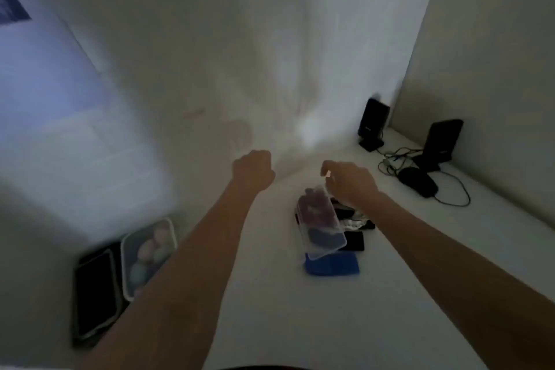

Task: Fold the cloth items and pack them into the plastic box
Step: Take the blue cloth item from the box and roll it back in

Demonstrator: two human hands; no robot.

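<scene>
My right hand (350,182) grips the upper edge of a clear plastic box (321,222), which hangs tilted above the white table. Reddish and dark cloth shows through its wall. Under the box's lower end lies a folded blue cloth (333,264). A pile of dark and light cloth items (356,218) sits just behind the box, below my right wrist. My left hand (253,170) is held out over the table to the left of the box, closed in a fist with nothing visible in it. The picture is dim and blurred.
At the table's left edge stands a second clear box (147,255) with pale cloth inside, beside a flat black object (96,294). At the back right corner are two black speakers (372,125) (441,144), a black mouse (417,182) and loose cables (450,189). Walls close the back and right.
</scene>
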